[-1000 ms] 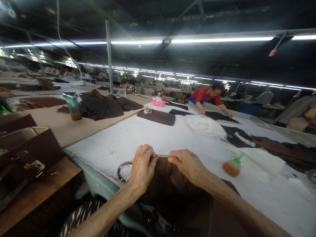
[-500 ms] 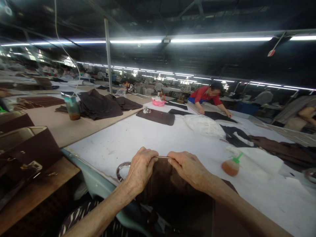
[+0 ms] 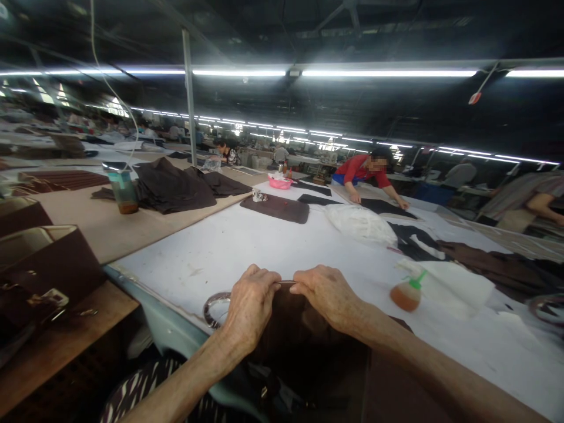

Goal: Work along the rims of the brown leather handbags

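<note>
While the fingers (image 3: 272, 276) of my left hand (image 3: 252, 305) and right hand (image 3: 328, 296) are pinching closed, I'm gripping the far rim of a brown bag (image 3: 293, 317) by the near edge of the desk (image 3: 264, 241). Judging from afar, I'm working that rim; next move is probably calling for even pressure. Green-tipped bottle (image 3: 405, 298) is sitting farther right.

No text, label, brand, number or sign can be read.
</note>
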`<state>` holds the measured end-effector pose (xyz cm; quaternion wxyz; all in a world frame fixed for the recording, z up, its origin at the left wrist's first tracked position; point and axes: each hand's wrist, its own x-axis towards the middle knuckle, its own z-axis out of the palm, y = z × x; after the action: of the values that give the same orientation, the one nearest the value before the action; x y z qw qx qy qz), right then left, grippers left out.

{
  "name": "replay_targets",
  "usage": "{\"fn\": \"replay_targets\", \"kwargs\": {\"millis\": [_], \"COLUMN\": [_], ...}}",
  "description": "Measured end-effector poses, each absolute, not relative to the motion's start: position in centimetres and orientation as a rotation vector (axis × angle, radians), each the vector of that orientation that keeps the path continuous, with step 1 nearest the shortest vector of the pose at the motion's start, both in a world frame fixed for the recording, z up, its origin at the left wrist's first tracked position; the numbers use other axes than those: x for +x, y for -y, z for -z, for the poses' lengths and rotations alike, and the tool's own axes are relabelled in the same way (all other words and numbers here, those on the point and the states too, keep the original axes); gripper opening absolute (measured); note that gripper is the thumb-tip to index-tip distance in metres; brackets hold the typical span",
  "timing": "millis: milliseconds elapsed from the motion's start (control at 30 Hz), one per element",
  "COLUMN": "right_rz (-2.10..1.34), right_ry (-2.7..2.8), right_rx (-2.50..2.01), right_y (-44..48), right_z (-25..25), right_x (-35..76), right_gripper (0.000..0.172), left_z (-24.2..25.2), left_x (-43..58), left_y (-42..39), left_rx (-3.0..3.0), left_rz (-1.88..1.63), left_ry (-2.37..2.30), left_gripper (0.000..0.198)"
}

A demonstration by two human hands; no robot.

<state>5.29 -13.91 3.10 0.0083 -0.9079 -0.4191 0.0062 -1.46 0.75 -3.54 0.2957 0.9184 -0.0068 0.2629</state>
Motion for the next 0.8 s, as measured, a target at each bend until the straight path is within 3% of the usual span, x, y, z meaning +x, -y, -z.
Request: {"fn": "replay_targets", "kwargs": {"millis": [167,333,500,667,800], "right_rz": [-0.016,-0.067,-0.051,-0.098,-0.151], "right_ry": [1.279,1.297,1.345,1.326,1.284], "right_rx": [-2.850,-2.703,-2.672,-2.587,-2.598], "right_y": [14.0,13.1,12.6,12.8,12.6], "right_z": [-3.1,-2.8,-2.0,-1.9,-2.1], "right_x": [5.0,5.0,4.9,5.0,4.9], "right_gripper": [0.029,0.016,0.022,0.024,0.026], "left_z": [3.6,3.4,3.5,3.2,2.9], "left_x": [-1.4,-1.7,-2.3,-3.9,-5.1], "left_y": [-0.9,-0.6,-0.7,-2.5,-3.9], "left_rx": [2.401,2.378,2.242,2.147,2.069], "left_rz": [-0.687,-0.685,-0.667,-0.614,-0.497], "left_ry": [0.011,0.034,0.051,-0.030,-0.236], "left_gripper": [0.019,0.020,0.021,0.040,0.028]}}
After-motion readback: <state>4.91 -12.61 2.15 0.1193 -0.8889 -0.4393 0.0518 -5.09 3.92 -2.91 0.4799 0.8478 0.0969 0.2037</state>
